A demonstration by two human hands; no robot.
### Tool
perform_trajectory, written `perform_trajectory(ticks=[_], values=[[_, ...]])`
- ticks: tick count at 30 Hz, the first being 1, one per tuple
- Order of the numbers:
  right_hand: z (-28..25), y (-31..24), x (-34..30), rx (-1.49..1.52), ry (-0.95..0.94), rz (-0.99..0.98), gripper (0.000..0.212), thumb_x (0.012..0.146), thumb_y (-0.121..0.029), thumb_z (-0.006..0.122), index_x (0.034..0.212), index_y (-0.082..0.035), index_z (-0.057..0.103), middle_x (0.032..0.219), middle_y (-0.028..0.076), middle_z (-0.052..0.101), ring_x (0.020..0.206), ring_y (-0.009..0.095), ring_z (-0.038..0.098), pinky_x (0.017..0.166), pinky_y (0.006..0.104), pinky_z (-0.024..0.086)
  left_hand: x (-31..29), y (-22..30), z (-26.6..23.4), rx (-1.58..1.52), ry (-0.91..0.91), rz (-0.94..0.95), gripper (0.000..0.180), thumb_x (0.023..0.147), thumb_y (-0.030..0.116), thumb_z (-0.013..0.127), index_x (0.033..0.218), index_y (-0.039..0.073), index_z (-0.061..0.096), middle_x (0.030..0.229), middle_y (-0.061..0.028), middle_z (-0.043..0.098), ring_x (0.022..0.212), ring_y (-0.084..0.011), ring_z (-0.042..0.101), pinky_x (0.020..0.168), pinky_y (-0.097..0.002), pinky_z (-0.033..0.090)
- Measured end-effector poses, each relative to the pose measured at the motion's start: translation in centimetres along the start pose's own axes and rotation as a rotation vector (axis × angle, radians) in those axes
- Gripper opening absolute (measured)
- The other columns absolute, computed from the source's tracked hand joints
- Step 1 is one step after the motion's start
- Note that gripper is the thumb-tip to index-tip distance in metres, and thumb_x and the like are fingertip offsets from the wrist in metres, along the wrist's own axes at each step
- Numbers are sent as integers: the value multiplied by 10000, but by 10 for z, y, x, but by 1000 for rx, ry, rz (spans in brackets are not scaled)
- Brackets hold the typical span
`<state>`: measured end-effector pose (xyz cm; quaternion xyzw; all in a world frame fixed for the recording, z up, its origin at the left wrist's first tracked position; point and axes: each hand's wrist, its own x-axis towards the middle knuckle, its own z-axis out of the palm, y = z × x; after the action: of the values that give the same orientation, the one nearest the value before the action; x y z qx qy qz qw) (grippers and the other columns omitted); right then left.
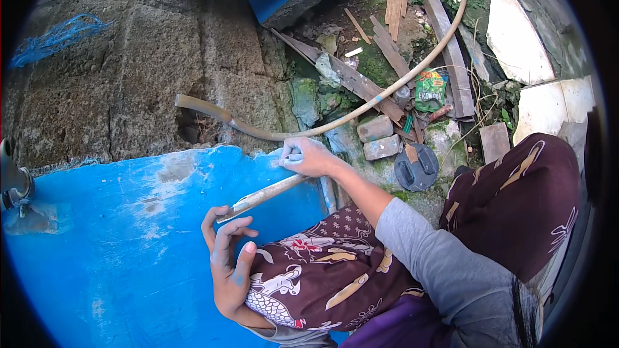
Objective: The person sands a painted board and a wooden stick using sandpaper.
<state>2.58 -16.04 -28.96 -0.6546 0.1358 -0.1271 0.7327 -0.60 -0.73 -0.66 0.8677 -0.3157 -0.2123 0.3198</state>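
Observation:
My left hand (233,267) is over the blue slab (148,238), its fingers spread and dusted grey. One fingertip is at the near end of a pale, worn stick or pipe (267,197); whether it presses on it I cannot tell. The stick slants up to the right and passes behind my right wrist. My right hand (307,156) is closed at the slab's far edge, fingers curled in and whitish with dust. What they hold, if anything, is hidden. Just beyond that hand runs a beige hose (361,111), its open end lying on the rough stone wall.
A metal pipe fitting (16,183) stands at the left edge. Beyond the slab lie wooden planks (351,80), stone blocks (380,138), a round dark lid (416,167), a green packet (430,90) and broken white tiles (519,38). Blue string (58,38) rests on the wall.

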Motion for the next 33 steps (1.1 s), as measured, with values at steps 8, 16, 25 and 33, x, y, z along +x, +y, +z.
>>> perform_trajectory(ticks=[8, 16, 25, 33], values=[[-1, -19, 3, -108, -29, -6, 281, 832, -393, 733, 938, -141, 670, 997, 127, 714, 1026, 330, 667, 879, 421, 514, 2, 1, 0, 20, -5, 3, 330, 927, 150, 657, 1222, 4, 624, 1418, -113, 342, 990, -201, 600, 914, -372, 509], [-1, -30, -2, -18, 7, -36, 273, 826, -383, 734, 934, -141, 667, 982, 120, 727, 986, 352, 685, 890, 448, 520, 2, 1, 1, 29, 11, 11, 324, 932, 155, 654, 1221, 10, 624, 1416, -111, 348, 989, -190, 611, 920, -368, 501], [1, -14, -6, -307, 91, 203, 227, 837, -334, 684, 967, -149, 670, 979, 120, 730, 982, 340, 684, 893, 441, 522, -1, -1, 0, 13, -1, -30, 376, 938, 243, 650, 1220, -3, 617, 1440, -94, 335, 989, -192, 600, 918, -363, 472], [7, -48, -2, -120, 45, 46, 257, 852, -372, 688, 933, -130, 663, 972, 114, 726, 991, 341, 676, 872, 436, 518, -1, 2, 0, 22, 20, -23, 382, 933, 247, 656, 1217, -5, 617, 1433, -98, 340, 985, -191, 600, 914, -363, 474]])
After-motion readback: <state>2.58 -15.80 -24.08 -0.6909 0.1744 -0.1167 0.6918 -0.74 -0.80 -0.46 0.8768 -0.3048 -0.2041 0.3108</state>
